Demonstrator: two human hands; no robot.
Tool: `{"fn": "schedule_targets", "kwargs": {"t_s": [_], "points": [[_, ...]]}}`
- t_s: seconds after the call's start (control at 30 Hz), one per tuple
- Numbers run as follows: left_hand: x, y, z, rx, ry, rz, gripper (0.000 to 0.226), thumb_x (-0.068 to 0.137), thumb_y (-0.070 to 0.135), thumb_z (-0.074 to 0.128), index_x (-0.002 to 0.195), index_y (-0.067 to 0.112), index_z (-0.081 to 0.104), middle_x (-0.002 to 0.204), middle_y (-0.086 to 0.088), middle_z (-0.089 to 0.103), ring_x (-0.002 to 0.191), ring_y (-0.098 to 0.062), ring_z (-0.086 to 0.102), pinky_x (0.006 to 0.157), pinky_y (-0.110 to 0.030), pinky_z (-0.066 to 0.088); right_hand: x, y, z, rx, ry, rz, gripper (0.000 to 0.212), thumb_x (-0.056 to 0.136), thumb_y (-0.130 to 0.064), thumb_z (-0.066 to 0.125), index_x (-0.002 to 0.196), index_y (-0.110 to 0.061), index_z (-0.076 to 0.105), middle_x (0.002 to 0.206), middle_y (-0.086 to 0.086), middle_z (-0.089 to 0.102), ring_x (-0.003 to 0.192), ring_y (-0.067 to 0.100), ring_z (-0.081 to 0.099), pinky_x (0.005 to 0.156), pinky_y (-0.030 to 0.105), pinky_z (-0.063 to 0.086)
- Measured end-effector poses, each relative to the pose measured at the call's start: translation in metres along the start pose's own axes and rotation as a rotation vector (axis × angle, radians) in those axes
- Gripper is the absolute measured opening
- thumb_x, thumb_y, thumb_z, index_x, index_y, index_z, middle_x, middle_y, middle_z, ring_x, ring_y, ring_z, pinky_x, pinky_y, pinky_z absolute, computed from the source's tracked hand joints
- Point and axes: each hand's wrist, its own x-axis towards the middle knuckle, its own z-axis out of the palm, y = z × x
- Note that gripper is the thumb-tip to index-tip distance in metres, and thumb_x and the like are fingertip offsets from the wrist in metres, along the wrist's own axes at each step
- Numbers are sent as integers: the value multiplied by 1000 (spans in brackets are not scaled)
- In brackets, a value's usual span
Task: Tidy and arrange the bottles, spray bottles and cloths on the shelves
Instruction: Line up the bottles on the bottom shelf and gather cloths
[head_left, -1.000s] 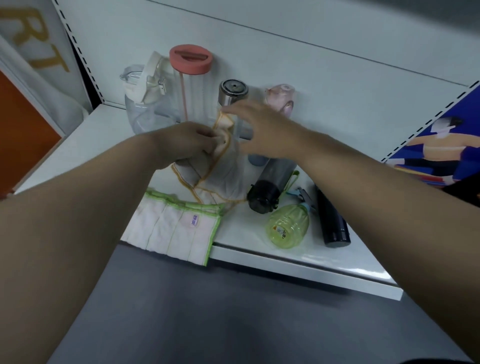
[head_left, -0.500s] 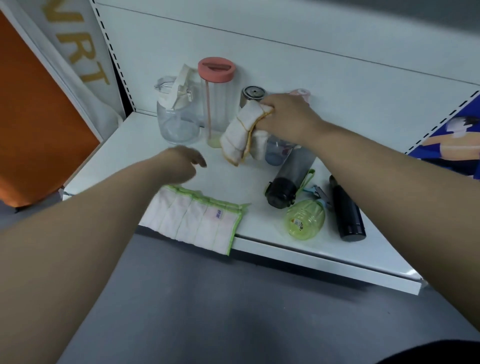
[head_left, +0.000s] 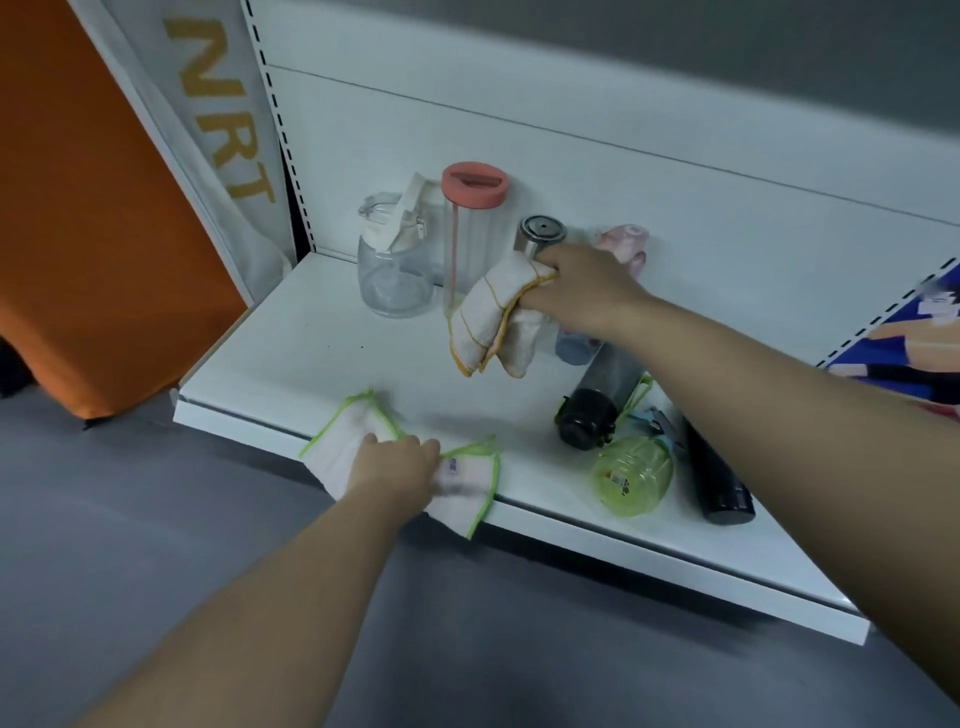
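My right hand (head_left: 582, 291) grips a folded white cloth with orange edging (head_left: 491, 322), held above the white shelf (head_left: 311, 353) in front of the standing bottles. My left hand (head_left: 395, 467) rests on a white cloth with green edging (head_left: 467, 493) that overhangs the shelf's front edge; how its fingers lie on the cloth is blurred. At the back stand a clear jar with a clip lid (head_left: 392, 265), a tall clear bottle with a pink lid (head_left: 475, 228), a steel flask (head_left: 543, 234) and a pink-topped bottle (head_left: 623, 241). A dark bottle (head_left: 597, 405), a yellow-green bottle (head_left: 631, 480) and a black flask (head_left: 717, 483) lie on their sides at the right.
An orange panel (head_left: 93, 208) and a white banner with gold letters (head_left: 218, 135) stand left of the shelf. The shelf's back wall (head_left: 675, 182) is white. A blue printed panel (head_left: 904, 343) bounds the right side. Grey floor (head_left: 156, 545) lies below.
My left hand let go of the orange-edged cloth and came down onto the green-edged cloth at the front edge. My right hand lifted the orange-edged cloth off the shelf and holds it up.
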Motion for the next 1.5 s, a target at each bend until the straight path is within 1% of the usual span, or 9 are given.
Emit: {"fn": "schedule_targets", "kwargs": {"t_s": [0.2, 0.37, 0.47, 0.57, 0.77, 0.93, 1.13, 1.27, 1.5], "points": [[-21, -52, -47, -703, 106, -201, 41, 81, 52, 61, 112, 25, 63, 106, -9, 63, 104, -29, 55, 81, -34, 45, 2, -39, 28, 56, -138, 137, 16, 86, -33, 63, 87, -16, 63, 73, 1, 63, 60, 17, 60, 48, 22, 40], [-97, -94, -94, -1325, 236, -507, 17, 90, 30, 58, 97, 15, 54, 99, -8, 61, 95, -28, 56, 69, -30, 36, -26, -120, 47, 176, -300, 239, 28, 86, -44, 63, 71, -20, 62, 52, 0, 57, 44, 17, 52, 44, 20, 36], [-152, -119, -124, -1525, 273, -621, 16, 92, 26, 53, 104, 17, 52, 105, -6, 61, 99, -26, 57, 75, -30, 38, -50, -185, 49, 227, -330, 247, 31, 85, -46, 60, 86, -16, 66, 66, 6, 63, 50, 22, 54, 48, 26, 40], [-210, -143, -153, -1664, 328, -727, 20, 91, 26, 54, 109, 19, 53, 106, -4, 62, 101, -24, 59, 77, -34, 43, -77, -254, 36, 208, -388, 156, 32, 84, -51, 55, 92, -22, 65, 91, 8, 70, 74, 30, 61, 70, 40, 56], [-335, -188, -263, -1776, 416, -859, 25, 89, 34, 58, 111, 23, 52, 105, 1, 63, 98, -18, 64, 89, -41, 52, -127, -392, -59, 212, -507, 80, 25, 87, -42, 51, 77, -21, 61, 76, 0, 68, 66, 21, 64, 58, 33, 56], [-408, -200, -404, -1786, 550, -833, 32, 88, 30, 61, 116, 35, 49, 106, 13, 60, 96, -8, 62, 75, -29, 50, -143, -472, -187, 104, -452, -68, 21, 87, -35, 53, 75, -19, 48, 73, 3, 62, 72, 29, 59, 62, 40, 48], [-445, -202, -571, -1768, 617, -643, 37, 87, 25, 59, 122, 38, 62, 105, 21, 68, 97, 0, 63, 74, -19, 48, -152, -531, -340, 206, -302, -63, 26, 92, -37, 56, 71, -31, 42, 64, -6, 55, 55, 7, 50, 50, 25, 37], [-448, -205, -687, -1671, 736, -450, 27, 91, 27, 59, 107, 47, 67, 98, 30, 68, 91, 11, 61, 66, -6, 45, -145, -562, -434, 376, -124, -23, 18, 89, -44, 55, 83, -28, 52, 71, -4, 63, 65, 14, 60, 61, 33, 52], [-461, -196, -818, -1555, 891, -231, 26, 92, 25, 57, 93, 49, 68, 94, 22, 70, 88, 3, 64, 77, -24, 51, -145, -585, -559, 476, 57, -102, 8, 86, -31, 62, 90, -32, 55, 76, -7, 65, 65, 12, 64, 61, 31, 51]]}}
